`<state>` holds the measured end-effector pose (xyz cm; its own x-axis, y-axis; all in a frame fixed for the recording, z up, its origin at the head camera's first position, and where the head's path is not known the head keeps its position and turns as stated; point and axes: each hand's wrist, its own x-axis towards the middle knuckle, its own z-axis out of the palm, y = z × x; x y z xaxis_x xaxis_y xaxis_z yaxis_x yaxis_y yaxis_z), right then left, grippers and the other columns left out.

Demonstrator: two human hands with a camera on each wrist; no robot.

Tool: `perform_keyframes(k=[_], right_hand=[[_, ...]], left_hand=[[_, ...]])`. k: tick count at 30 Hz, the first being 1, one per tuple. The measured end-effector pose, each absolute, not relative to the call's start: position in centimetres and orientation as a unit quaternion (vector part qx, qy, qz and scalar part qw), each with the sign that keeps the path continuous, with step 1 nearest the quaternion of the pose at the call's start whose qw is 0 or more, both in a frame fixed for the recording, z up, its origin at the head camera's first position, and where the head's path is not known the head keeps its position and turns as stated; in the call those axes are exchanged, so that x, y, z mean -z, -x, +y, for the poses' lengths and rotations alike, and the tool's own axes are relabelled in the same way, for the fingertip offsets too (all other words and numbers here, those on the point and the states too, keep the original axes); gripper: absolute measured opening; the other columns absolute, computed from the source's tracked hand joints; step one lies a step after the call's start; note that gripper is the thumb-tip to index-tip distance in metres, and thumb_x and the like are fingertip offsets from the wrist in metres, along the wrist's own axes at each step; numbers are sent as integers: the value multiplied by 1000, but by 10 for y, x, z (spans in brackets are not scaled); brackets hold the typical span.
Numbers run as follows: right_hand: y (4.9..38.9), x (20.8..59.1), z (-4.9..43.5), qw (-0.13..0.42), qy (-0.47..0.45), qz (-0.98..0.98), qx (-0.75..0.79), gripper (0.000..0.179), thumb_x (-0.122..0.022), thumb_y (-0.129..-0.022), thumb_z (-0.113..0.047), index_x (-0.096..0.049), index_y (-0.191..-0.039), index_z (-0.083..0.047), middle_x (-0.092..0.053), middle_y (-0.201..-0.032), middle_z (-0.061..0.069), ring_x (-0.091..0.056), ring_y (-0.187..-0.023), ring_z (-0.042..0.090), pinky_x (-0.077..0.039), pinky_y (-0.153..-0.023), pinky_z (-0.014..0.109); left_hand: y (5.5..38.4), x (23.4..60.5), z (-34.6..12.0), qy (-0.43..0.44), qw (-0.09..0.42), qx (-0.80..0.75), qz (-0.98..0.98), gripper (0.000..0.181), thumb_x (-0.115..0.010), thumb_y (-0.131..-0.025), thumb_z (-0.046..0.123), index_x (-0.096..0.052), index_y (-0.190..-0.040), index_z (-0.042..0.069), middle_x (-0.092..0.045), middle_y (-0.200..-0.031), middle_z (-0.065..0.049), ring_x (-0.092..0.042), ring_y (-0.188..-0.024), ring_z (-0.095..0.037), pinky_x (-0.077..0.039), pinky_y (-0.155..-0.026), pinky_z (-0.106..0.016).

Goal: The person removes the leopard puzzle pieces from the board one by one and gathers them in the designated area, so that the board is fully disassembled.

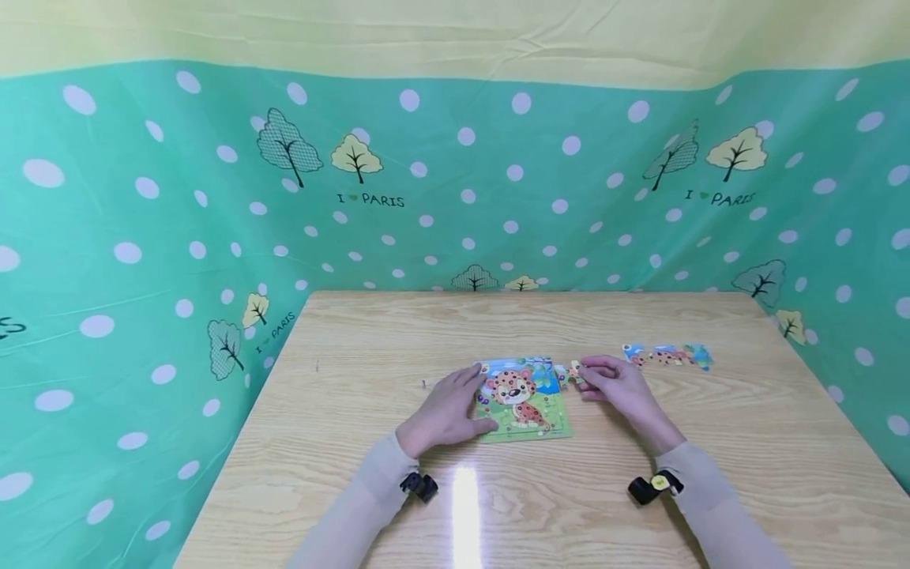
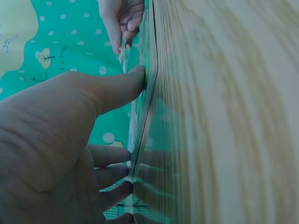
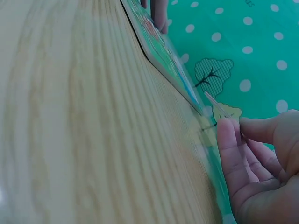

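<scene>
A square jigsaw puzzle point(image 1: 522, 395) with a spotted leopard cub on it lies mid-table. My left hand point(image 1: 451, 409) rests at its left side, fingers spread along the edge and thumb on the near left corner; the left wrist view shows the thumb point(image 2: 117, 88) touching the board's rim. Off the puzzle's upper right side, my right hand point(image 1: 622, 389) pinches a puzzle piece point(image 1: 566, 374) between thumb and fingers. In the right wrist view that piece point(image 3: 216, 103) appears edge-on, raised off the table.
Several joined or closely laid puzzle pieces point(image 1: 668, 356) form a strip at the right, beyond my right hand. The wooden table point(image 1: 341, 363) meets a green dotted cloth point(image 1: 398, 253) at the back and sides. A tiny dark speck point(image 1: 423, 385) lies left of the puzzle.
</scene>
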<state>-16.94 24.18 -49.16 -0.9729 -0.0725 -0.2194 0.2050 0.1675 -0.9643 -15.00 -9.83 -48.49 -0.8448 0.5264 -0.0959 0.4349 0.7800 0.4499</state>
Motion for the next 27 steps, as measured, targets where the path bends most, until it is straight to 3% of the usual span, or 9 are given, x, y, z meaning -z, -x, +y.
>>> perform_keyframes(k=[15,27], right_hand=[[161,498,274,90,-52,775,623,53,-66,-107,-17,-50,-149,11,-77,-107,-4,-74,-89,4,-66,-84,26],[164,498,297,74,-61,790,606,51,-62,-109,-15,-49,-150,12,-75,-106,-8,-73,-90,1,-65,-85,25]], left_hand=[[149,488,-95,-233,120,-241,934,97,-81,-89,54,-40,-164,9,-25,-177,-12,-28,-161,-40,-22,-132,-61],[156,489,-98,-242,118,-234,934,96,-80,-90,55,-40,-165,11,-26,-177,-10,-30,-160,-38,-23,-132,-60]])
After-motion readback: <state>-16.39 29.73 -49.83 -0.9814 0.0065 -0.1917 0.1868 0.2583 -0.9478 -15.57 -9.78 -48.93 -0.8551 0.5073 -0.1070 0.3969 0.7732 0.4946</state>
